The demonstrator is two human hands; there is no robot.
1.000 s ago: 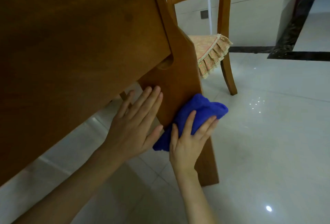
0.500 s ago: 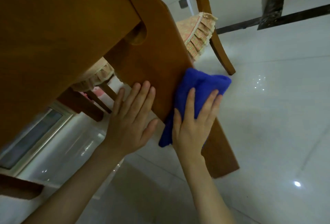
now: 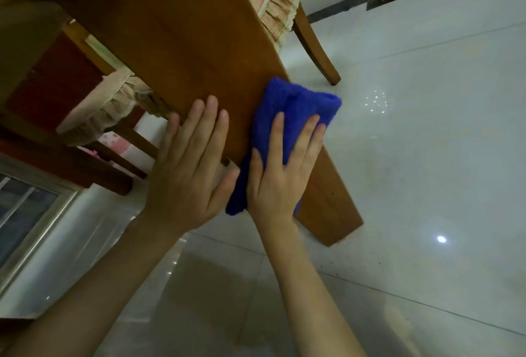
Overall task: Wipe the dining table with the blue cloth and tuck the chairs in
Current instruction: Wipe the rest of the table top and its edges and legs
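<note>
- Since half a second ago your view has tipped further: the slab-like wooden table leg point(image 3: 199, 52) now runs as a broad diagonal from the upper left to the floor, and its notch has gone out of sight.
- Your right hand point(image 3: 280, 174) has stayed flat on the blue cloth point(image 3: 296, 111), fingers spread, pressing it against the leg's right edge low down; the cloth's top bunches past the edge over the floor.
- Your left hand point(image 3: 186, 168) has stayed flat on the leg just left of the cloth, fingers extended and close together, thumb out toward the cloth.
- More of the cushioned chair point(image 3: 96, 111) under the table has come into view at the left.
- The far chair point(image 3: 310, 35) is cut off at the top; only its frilled seat cushion and one leg show.
- The tabletop is barely visible, so you cannot tell its state.
- The white tiled floor point(image 3: 427, 157) shows glare spots.
</note>
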